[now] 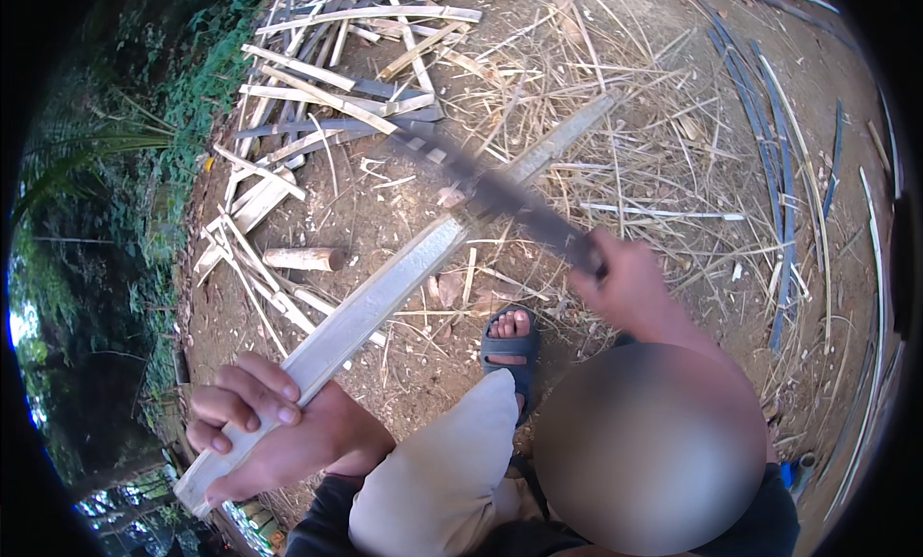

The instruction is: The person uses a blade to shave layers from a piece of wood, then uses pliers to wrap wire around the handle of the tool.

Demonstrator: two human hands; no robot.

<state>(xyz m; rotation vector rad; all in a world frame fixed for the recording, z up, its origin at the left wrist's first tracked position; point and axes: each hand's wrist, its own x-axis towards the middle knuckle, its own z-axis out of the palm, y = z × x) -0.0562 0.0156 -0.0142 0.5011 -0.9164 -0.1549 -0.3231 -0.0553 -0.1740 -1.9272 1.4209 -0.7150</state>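
Observation:
My left hand (298,444) is closed round the near end of a long, pale split bamboo strip (370,297). The strip slants up and away to the right, its pale inner side facing up. My right hand (627,283) grips the handle of a dark machete (524,209), whose blade is smeared by motion. That blade crosses over the strip past its middle and hides a short part of it. Whether blade and bamboo touch, I cannot tell.
A heap of split bamboo pieces (336,96) lies at the far left. Thin shavings (654,163) litter the brown ground beyond my right hand. Dark strips (784,201) lie at the right. A short log (303,259) and my sandalled foot (510,350) are near the strip.

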